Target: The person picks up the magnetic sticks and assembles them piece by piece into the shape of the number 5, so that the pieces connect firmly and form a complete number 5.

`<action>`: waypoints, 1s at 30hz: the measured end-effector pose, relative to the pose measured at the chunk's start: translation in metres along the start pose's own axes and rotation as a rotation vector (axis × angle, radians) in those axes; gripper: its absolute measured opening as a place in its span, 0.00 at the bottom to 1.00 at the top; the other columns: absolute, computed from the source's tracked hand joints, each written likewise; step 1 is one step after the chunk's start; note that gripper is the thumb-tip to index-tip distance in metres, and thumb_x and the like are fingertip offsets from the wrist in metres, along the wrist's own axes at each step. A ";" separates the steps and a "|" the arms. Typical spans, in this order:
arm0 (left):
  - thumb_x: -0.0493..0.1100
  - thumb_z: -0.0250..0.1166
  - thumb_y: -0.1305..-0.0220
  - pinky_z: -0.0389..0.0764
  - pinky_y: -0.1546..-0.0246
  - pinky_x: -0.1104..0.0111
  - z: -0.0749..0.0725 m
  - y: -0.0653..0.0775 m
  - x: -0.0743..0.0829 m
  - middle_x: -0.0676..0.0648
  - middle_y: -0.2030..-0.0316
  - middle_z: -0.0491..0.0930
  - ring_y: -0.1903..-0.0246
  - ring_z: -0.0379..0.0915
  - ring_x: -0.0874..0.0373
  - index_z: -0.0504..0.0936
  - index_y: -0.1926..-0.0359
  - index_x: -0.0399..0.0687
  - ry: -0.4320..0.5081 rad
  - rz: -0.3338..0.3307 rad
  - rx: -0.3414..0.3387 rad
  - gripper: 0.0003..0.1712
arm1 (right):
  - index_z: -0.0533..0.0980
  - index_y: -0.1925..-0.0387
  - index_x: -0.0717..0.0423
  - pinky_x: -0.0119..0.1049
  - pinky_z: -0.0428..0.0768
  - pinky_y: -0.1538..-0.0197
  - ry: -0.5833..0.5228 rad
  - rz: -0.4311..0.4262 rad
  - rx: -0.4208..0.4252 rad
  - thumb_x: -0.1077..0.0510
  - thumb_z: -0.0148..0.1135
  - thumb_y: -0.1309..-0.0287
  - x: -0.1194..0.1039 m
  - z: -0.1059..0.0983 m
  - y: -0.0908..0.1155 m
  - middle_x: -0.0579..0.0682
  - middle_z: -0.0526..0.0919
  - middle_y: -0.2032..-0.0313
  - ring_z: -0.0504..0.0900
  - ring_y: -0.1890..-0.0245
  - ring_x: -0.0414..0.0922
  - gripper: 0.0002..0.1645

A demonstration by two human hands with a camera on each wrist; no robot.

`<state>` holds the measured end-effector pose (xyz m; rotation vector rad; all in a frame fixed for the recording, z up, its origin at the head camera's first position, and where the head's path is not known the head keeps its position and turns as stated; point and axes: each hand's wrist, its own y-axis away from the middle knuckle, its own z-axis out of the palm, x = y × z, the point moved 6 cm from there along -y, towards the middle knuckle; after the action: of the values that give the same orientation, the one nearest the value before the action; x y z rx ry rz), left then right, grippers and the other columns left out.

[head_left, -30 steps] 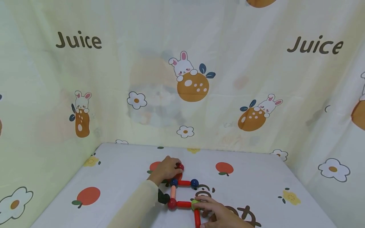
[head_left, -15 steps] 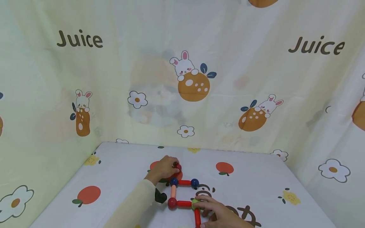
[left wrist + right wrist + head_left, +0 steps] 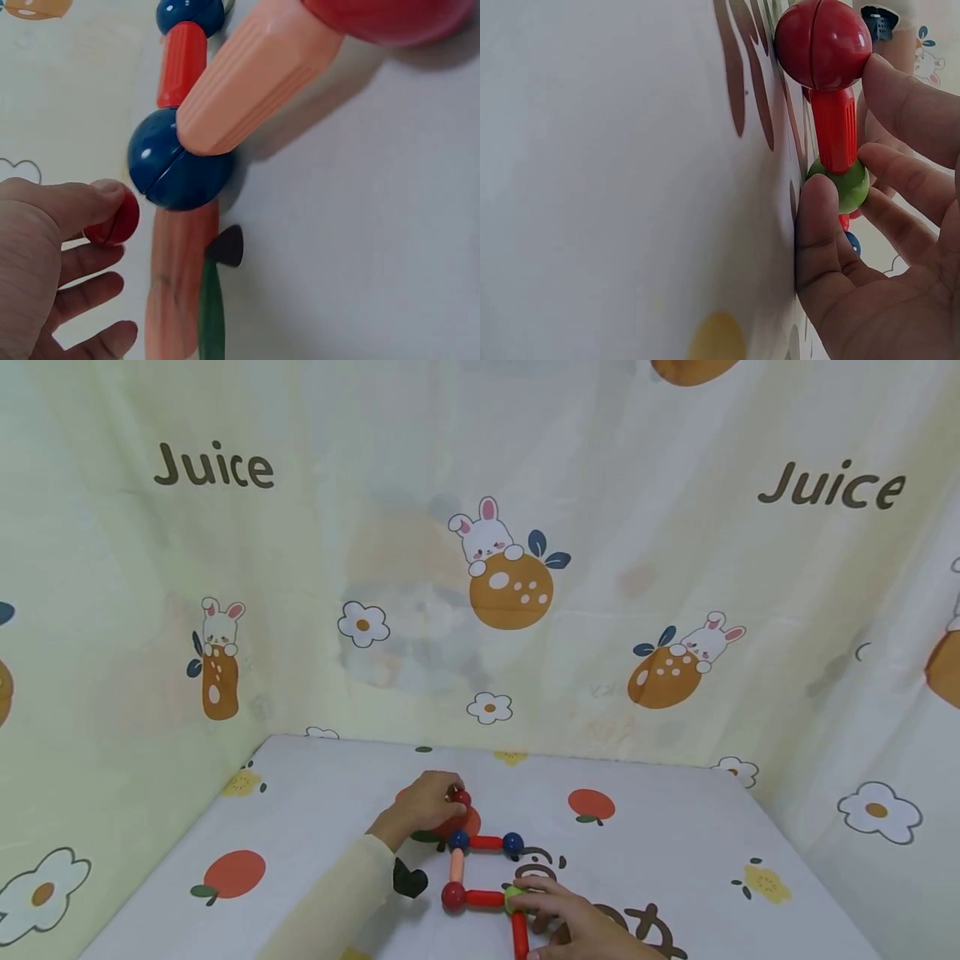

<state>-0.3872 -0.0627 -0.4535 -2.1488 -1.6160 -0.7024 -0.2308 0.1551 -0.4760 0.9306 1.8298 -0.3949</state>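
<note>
My left hand point(image 3: 427, 803) pinches a red ball point(image 3: 114, 217) between thumb and fingers. It is left of and behind a blue ball point(image 3: 180, 159) at the corner of a ball-and-rod building-toy frame. Red rods point(image 3: 486, 842) and a pale pink rod point(image 3: 457, 865) link that ball to a second blue ball point(image 3: 513, 843), a red corner ball point(image 3: 453, 897) and a green ball point(image 3: 853, 187). My right hand point(image 3: 581, 922) holds the green ball with its fingers. A fingertip touches another red ball point(image 3: 823, 43) at the near end of a red rod point(image 3: 834, 129).
The frame lies on a white tablecloth point(image 3: 675, 860) printed with fruit and flowers. A patterned curtain point(image 3: 420, 527) stands behind and at both sides. A dark device point(image 3: 410, 878) shows beneath my left sleeve.
My left hand has drifted a little to the left with the red ball, away from the frame's blue corner. My right hand and the frame have kept their place.
</note>
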 end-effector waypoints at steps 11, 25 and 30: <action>0.45 0.73 0.37 0.84 0.61 0.65 -0.018 0.027 -0.016 0.52 0.61 0.80 0.59 0.75 0.56 0.82 0.48 0.46 0.037 0.100 0.053 0.19 | 0.76 0.34 0.50 0.33 0.82 0.55 0.036 -0.008 -0.016 0.59 0.72 0.40 0.000 0.001 0.000 0.62 0.62 0.28 0.78 0.53 0.46 0.31; 0.44 0.76 0.42 0.80 0.62 0.71 -0.012 0.068 -0.005 0.60 0.68 0.78 0.64 0.75 0.62 0.83 0.58 0.57 0.066 0.277 -0.049 0.12 | 0.78 0.36 0.47 0.31 0.81 0.56 0.047 -0.002 0.034 0.59 0.73 0.42 -0.007 -0.002 0.004 0.59 0.63 0.28 0.78 0.54 0.45 0.31; 0.46 0.76 0.43 0.80 0.64 0.71 -0.010 0.083 0.003 0.60 0.69 0.78 0.65 0.75 0.62 0.81 0.60 0.59 0.073 0.316 -0.083 0.12 | 0.78 0.37 0.47 0.31 0.81 0.56 0.027 -0.002 0.037 0.59 0.74 0.43 -0.005 0.000 0.003 0.59 0.64 0.29 0.77 0.54 0.45 0.31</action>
<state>-0.3081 -0.0890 -0.4426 -2.3359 -1.1905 -0.7469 -0.2278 0.1550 -0.4716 0.9634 1.8536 -0.4206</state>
